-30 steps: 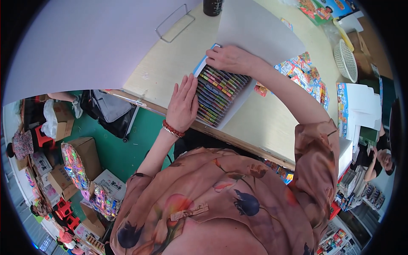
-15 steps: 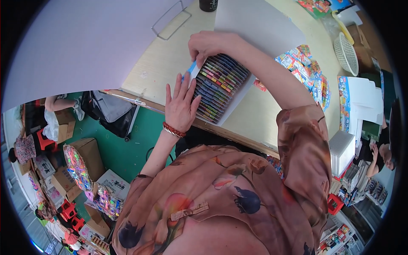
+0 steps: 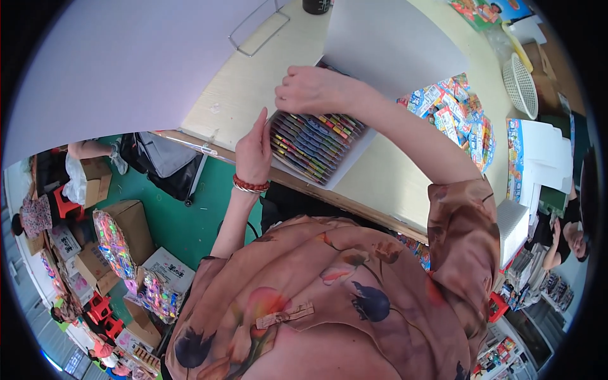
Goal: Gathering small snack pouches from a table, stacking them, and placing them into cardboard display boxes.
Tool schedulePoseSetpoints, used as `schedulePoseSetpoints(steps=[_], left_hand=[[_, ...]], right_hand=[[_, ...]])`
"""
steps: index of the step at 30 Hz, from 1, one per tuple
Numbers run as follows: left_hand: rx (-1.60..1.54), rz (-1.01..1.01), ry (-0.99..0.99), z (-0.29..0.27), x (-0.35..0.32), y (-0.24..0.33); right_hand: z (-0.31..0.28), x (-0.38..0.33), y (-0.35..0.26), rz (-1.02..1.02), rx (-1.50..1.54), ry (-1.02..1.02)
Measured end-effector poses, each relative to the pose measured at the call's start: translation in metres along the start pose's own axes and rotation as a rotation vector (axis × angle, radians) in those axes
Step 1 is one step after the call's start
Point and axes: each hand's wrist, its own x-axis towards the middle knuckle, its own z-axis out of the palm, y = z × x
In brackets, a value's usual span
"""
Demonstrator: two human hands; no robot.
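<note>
A white box [image 3: 345, 166] stands on the table, filled with rows of thin, colourful packets [image 3: 307, 149] set on edge. Its white lid [image 3: 396, 47] is raised at the far side. My left hand [image 3: 254, 153] rests along the box's left side, fingers stretched and close together, holding nothing that I can see. Across the packets reaches my right hand [image 3: 316, 90], its fingers curled down at the box's far left part. The fingertips are turned away, so whatever they pinch is hidden. That arm covers some of the packets.
Loose colourful packets [image 3: 459, 120] lie in a pile to the right. Beyond them are a white plastic basket [image 3: 520, 85] and flat printed cartons [image 3: 538, 155]. A wire stand [image 3: 259, 28] and a dark cup [image 3: 315, 5] are at the far side. The table's near edge [image 3: 373, 215] runs before me.
My left hand has drawn back from the blue-and-white flap to the box's left side. My right hand has come nearer, over the packets. The flap no longer shows.
</note>
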Motion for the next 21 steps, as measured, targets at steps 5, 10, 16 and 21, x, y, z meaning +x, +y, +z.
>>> schedulePoseSetpoints(steps=[5,10,16,21], left_hand=[[-0.009,-0.124,-0.029,-0.003,0.001,0.007],[-0.521,-0.139,-0.095,-0.012,0.003,-0.008],[-0.476,-0.574,-0.480,-0.029,0.028,-0.024],[-0.652,-0.302,-0.535,-0.024,0.029,-0.024]], right_hand=[[0.025,-0.006,0.000,-0.083,-0.149,0.280],[0.029,-0.007,0.009,-0.133,-0.076,0.315],[0.031,0.005,0.002,-0.195,-0.026,0.313],[0.033,0.000,-0.003,-0.219,-0.083,0.395]])
